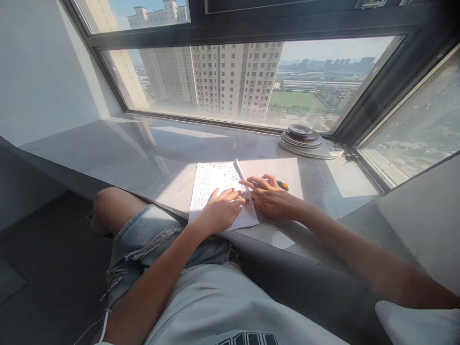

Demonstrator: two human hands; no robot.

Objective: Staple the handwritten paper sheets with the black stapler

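White sheets of paper (pixel 212 184) covered with rows of dark marks lie on the grey window ledge, near its front edge. The right edge of the top sheet is curled up. My left hand (pixel 222 210) lies on the lower part of the paper, palm down with its fingers spread. At the paper's right edge is my right hand (pixel 271 197), its fingers partly bent and apart, the index finger reaching onto the sheet. A dark object with an orange end (pixel 285 186) shows just behind my right hand, partly covered by it.
A stack of plates (pixel 302 139) with a dark round item on top stands at the back right of the ledge (pixel 172 148), by the window frame. Thin dark strands lie beside it. My bent knee (pixel 111 206) rests against the ledge's front edge at left.
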